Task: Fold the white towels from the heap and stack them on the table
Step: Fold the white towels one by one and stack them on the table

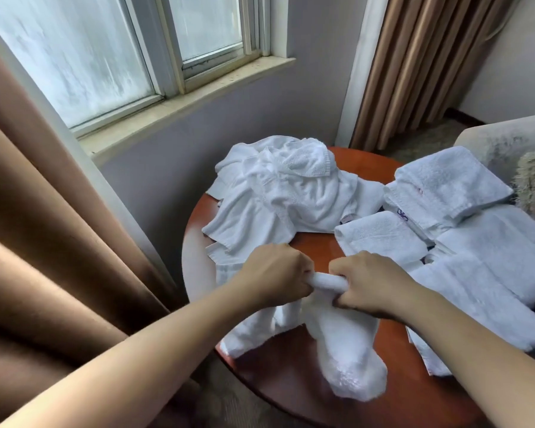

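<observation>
White terry cloth, bunched into a short roll, spans the gap between the two hands. I have the limp white terry towel [343, 344] near the middle of the round red-brown wooden table [317, 240]. Its upper edge is raised and its body hangs down onto the tabletop, with the lower end reaching the near rim.

The left hand [275, 273] and the right hand [365, 281] sit close together, knuckles up. Each has its fingers curled tight round the bunched edge, and the hands are near but not touching. I cannot make out the thumbs clearly.

I judge this close grip to be a search for the hem. Holding the edge at two neighbouring points lets me slide the hands apart toward the corners and draw the cloth flat before any fold.

The loose heap of crumpled white towels [288, 186] lies at the far side of the table, just beyond the left hand and within reach as the supply. The folded white towels [445, 186] lie at the right, some stacked, some overlapping and spilling past the table's right edge. I judge they are set there to keep finished work apart from the heap. Bare wood shows only in the middle and at the near rim, so working space is tight.

A brown pleated curtain [59, 242] hangs at the left and a window [105, 57] stands at the far left.
</observation>
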A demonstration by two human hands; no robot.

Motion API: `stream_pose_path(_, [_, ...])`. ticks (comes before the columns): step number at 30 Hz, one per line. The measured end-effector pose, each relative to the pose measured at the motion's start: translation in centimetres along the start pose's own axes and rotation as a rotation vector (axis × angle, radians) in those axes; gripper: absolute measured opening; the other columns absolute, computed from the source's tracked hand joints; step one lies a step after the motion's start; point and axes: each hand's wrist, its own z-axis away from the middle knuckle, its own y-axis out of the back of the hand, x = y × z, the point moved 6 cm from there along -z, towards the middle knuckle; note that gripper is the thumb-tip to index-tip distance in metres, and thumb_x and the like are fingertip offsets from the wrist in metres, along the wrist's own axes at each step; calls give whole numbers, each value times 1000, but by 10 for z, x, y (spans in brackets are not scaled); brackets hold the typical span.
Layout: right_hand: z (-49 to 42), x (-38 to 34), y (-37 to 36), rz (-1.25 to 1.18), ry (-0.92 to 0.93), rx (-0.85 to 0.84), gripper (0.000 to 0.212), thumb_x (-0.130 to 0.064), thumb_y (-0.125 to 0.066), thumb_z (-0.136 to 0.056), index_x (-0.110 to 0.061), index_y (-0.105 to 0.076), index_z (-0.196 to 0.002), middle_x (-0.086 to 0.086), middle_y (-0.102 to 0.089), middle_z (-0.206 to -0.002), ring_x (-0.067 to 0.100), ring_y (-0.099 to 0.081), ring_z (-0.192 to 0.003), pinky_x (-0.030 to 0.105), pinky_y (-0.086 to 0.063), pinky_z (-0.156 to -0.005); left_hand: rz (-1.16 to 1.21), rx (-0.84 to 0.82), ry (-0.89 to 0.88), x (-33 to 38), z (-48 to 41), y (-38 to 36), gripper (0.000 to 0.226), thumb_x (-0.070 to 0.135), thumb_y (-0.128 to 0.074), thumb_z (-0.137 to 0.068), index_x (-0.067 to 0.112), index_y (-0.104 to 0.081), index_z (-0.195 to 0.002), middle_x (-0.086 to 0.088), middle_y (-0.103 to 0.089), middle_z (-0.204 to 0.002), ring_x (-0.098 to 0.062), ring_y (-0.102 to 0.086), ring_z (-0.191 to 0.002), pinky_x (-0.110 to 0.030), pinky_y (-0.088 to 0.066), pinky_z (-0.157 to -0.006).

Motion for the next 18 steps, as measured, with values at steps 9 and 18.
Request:
stream_pose_path(9, [11,49,-4,-329,-181,-45,41,-27,-81,-66,-19,-44,-52,-7,-43,-52,6,-40,-55,25,-26,-50,-11,97,79,-49,1,5,28,41,-65,-82,18,-58,-67,1,-54,-61,-23,-57,-68,-26,-25,-47])
stream_pose_path(18, [19,73,12,-1340,-463,275,20,5,-76,-74,-10,-65,-82,6,-71,-76,13,-66,-68,16,-54,-59,417,45,391,-87,-4,6,43,46,-81,-71,21,-56,-96,12,-54,-73,-3,-50,-67,-27,-40,-60])
